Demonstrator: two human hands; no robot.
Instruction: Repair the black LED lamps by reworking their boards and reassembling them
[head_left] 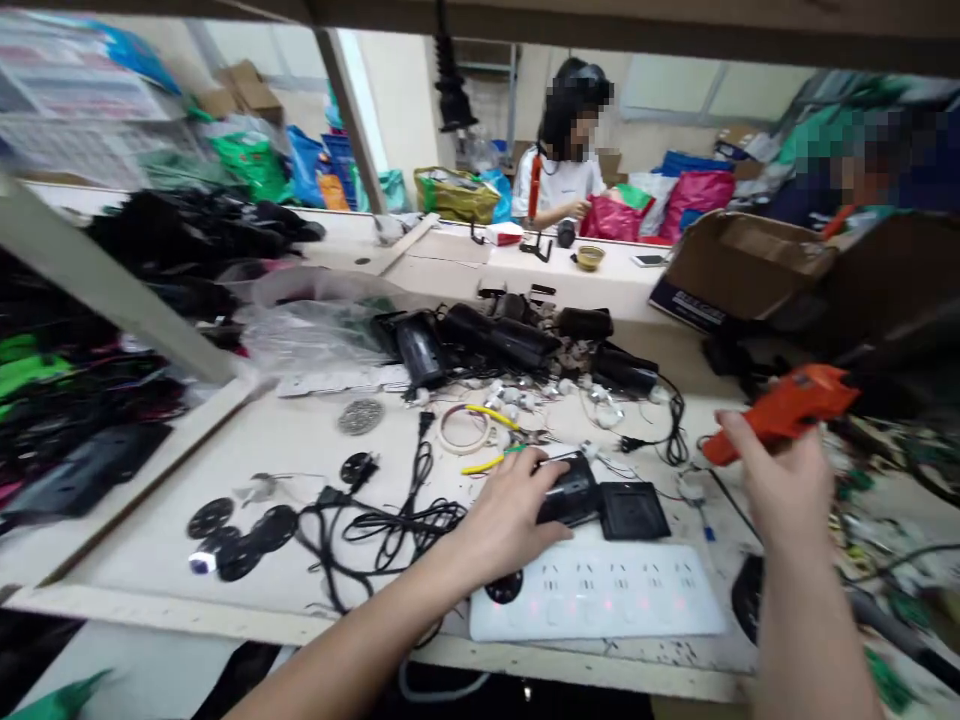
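Observation:
My left hand (506, 510) is closed around a black plastic housing (576, 488) on the workbench, fingers over its top and thumb at the near side. Beside that housing lies a flat black square plastic piece (634, 511). My right hand (784, 485) grips an orange handheld tool (787, 410), raised at the right; blur hides its exact kind. Just in front of the left hand sits a white power strip (600, 595) with lit switches and a round black disc (504, 586) on its left end. Pliers with yellow handles (491, 462) lie behind the left hand.
Black power cords (397, 520) tangle left of my hand, near several round black discs (274, 528). Black housings (517, 342) and a tape roll (463, 430) lie farther back. A slanted post (112, 270) crosses the left. Across the bench sits another person (559, 180).

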